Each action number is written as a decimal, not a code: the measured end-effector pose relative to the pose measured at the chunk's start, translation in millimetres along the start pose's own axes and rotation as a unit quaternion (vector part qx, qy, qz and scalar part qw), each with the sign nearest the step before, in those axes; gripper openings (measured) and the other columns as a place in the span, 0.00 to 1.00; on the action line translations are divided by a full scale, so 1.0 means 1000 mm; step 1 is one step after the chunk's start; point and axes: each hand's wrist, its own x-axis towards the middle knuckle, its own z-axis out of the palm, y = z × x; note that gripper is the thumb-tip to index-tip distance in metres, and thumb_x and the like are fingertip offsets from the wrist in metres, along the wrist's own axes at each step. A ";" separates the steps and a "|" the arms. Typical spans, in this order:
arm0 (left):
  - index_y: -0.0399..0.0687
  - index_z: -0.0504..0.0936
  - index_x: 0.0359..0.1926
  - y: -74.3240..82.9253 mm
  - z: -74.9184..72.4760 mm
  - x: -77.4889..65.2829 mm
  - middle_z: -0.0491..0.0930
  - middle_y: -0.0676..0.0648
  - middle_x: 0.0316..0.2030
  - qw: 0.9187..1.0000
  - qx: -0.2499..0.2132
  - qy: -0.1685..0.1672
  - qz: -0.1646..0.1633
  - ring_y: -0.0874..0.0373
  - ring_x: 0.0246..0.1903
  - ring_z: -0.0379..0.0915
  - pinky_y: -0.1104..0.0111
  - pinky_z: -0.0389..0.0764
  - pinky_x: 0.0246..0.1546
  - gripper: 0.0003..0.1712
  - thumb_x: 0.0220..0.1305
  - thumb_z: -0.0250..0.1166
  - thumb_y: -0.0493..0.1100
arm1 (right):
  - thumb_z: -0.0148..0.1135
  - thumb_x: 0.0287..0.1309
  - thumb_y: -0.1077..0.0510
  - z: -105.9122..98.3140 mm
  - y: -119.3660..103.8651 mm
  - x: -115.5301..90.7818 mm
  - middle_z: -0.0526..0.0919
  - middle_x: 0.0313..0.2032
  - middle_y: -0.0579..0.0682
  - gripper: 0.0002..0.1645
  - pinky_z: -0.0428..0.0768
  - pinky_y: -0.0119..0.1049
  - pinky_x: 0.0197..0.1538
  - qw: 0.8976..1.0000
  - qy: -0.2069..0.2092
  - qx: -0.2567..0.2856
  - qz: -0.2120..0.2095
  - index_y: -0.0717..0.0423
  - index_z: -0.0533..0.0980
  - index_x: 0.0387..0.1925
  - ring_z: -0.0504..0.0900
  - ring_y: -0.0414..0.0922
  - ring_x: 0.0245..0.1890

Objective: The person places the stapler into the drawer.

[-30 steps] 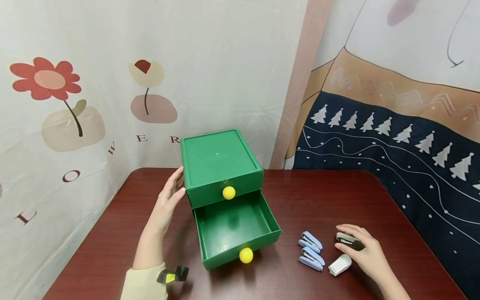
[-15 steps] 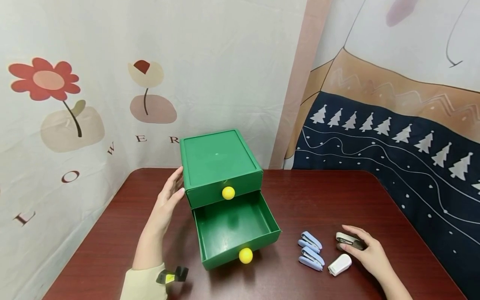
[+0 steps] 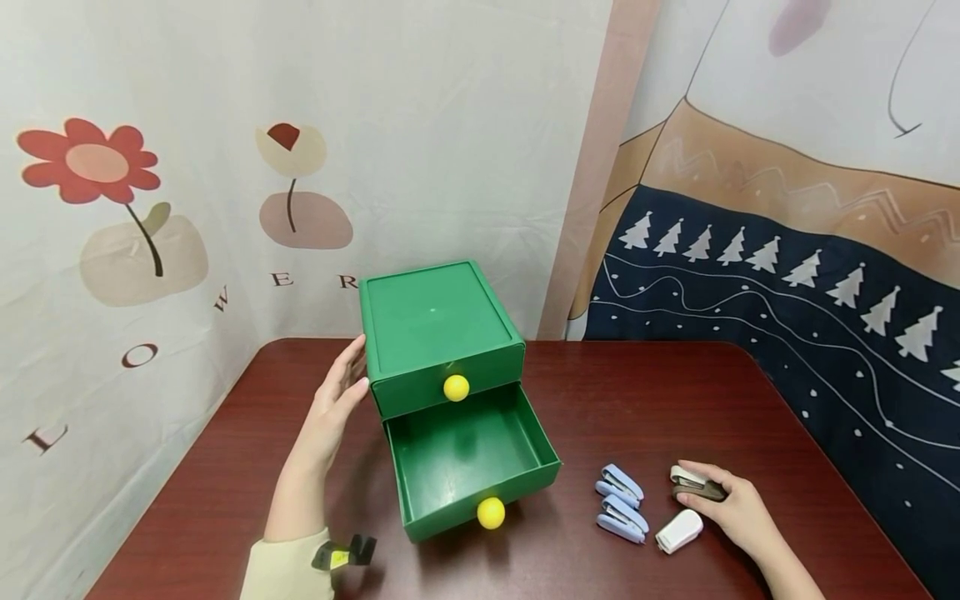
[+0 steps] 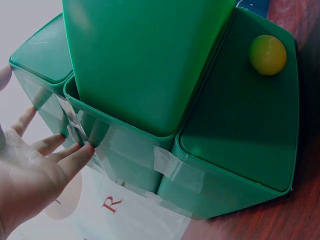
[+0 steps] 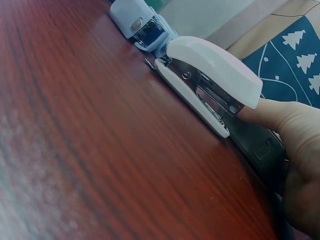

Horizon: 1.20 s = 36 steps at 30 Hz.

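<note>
My left hand (image 3: 332,410) rests its fingertips against the left side of a green drawer cabinet (image 3: 437,321). In the left wrist view, the fingers (image 4: 75,162) are extended along the cabinet's taped side wall. The lower drawer (image 3: 468,454) is pulled out; the upper one is closed. At the right, my right hand (image 3: 738,507) holds a grey and dark stapler (image 3: 697,483) between thumb and fingers, low at the table. Its dark end (image 5: 260,147) shows under the hand in the right wrist view. A white stapler (image 3: 680,531) lies just in front.
Two light blue staplers (image 3: 621,486) lie one before the other between the drawer and the white stapler. Yellow knobs (image 3: 491,512) stick out from the drawer fronts. The dark red table (image 3: 637,392) backs onto printed curtains (image 3: 465,167).
My right hand has shifted slightly right and lower around the grey and dark stapler, which has turned a little. The left hand, cabinet and other staplers stay in place.
</note>
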 end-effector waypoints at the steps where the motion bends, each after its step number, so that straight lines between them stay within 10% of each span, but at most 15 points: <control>1: 0.47 0.52 0.74 0.000 0.000 0.000 0.53 0.42 0.70 1.000 0.000 0.000 0.000 0.59 0.66 0.52 0.76 0.60 0.57 0.31 0.74 0.47 0.37 | 0.77 0.43 0.60 0.000 0.000 0.000 0.84 0.42 0.53 0.27 0.69 0.20 0.40 1.000 0.000 0.000 0.002 0.60 0.81 0.49 0.77 0.31 0.39; 36: 0.48 0.52 0.75 0.002 0.001 -0.001 0.52 0.42 0.71 1.000 0.002 0.000 -0.009 0.50 0.68 0.49 0.76 0.60 0.57 0.31 0.74 0.47 0.38 | 0.79 0.40 0.59 0.005 -0.060 0.007 0.82 0.46 0.55 0.27 0.67 0.16 0.43 0.998 0.051 0.005 -0.020 0.58 0.83 0.47 0.72 0.23 0.43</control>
